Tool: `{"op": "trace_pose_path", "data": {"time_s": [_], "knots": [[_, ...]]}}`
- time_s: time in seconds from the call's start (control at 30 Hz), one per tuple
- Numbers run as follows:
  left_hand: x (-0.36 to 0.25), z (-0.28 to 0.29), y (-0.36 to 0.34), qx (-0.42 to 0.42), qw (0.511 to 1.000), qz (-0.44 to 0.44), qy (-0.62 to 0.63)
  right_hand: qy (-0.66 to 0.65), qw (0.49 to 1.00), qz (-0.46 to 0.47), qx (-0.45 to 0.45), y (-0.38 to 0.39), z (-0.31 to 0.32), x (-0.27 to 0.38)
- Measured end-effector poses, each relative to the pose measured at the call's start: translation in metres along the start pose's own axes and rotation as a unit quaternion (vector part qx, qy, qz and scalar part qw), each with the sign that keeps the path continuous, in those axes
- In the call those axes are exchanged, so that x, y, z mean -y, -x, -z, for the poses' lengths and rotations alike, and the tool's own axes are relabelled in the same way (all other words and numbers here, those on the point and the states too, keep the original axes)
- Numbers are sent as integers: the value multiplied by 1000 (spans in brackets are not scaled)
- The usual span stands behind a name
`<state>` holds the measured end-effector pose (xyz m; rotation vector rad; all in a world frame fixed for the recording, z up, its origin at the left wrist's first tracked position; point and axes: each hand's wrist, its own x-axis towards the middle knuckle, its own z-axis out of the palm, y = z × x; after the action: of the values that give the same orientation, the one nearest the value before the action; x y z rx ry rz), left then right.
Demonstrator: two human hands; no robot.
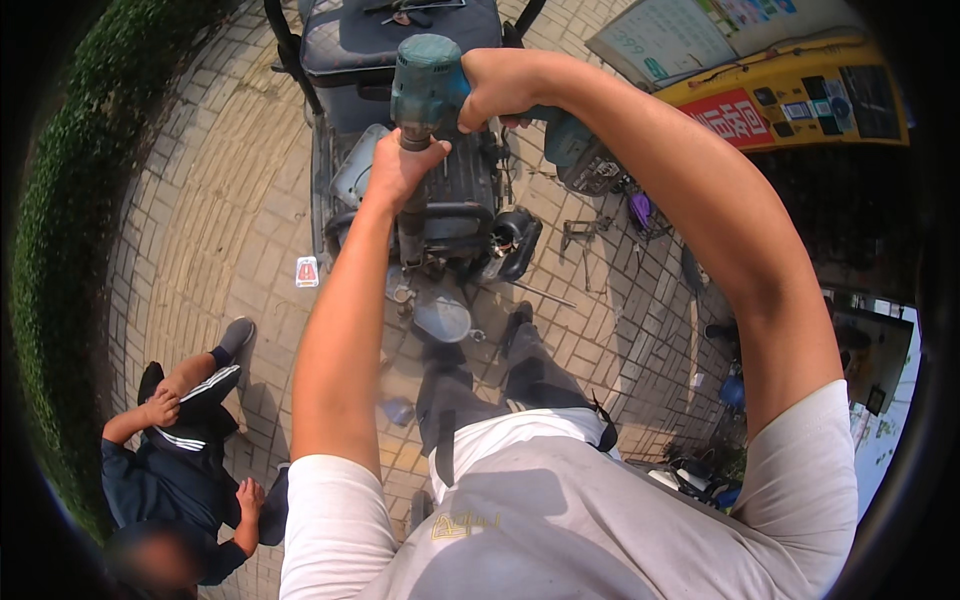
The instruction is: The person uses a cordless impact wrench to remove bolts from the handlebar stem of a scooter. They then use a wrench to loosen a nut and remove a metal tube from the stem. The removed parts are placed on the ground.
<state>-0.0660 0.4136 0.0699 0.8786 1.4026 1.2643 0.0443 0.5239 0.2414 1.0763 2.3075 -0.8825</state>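
Observation:
A teal cordless power drill (425, 75) is held upright in front of me, its nose pointing down. My right hand (490, 88) is wrapped round its grip, and the battery end sticks out to the right. My left hand (402, 168) closes round the nose of the drill, just under the body. Below it a dark shaft (411, 235) runs down toward the front of a small black vehicle (455, 185). Where the shaft ends is hard to make out. A padded seat (350, 40) with loose tools on it forms the vehicle's upper part.
On the paving below lie a round grey metal piece (442, 315), a red-and-white card (307, 271) and scattered metal parts (585, 235). A person in dark clothes (165, 470) sits at lower left. A hedge (60, 250) borders the left; a yellow panel (790, 95) stands at right.

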Motion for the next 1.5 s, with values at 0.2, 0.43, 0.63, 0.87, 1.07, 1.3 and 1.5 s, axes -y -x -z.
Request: {"op": "trace_pose_path", "data": {"time_s": [0.2,0.43,0.63,0.87,1.07,1.3,1.5], "knots": [[-2,-2,-2,4,1000,3,0,-26,1000,-7,-3,2,-1,-6],[1,1,-5,3,1000,3,14,-35,999,7,-12,-3,0,-3],[6,4,-3,0,1000,2,8,-22,1000,11,0,-4,1,0],[3,0,-1,-6,1000,-6,5,-5,1000,16,1,2,3,1],[3,-1,-3,-1,1000,0,-4,-17,1000,13,-3,4,1,-3],[2,1,-3,-13,1000,7,-2,-18,1000,11,-10,0,0,-1],[2,2,-2,-6,1000,10,5,-20,1000,15,-8,-4,0,-3]]}}
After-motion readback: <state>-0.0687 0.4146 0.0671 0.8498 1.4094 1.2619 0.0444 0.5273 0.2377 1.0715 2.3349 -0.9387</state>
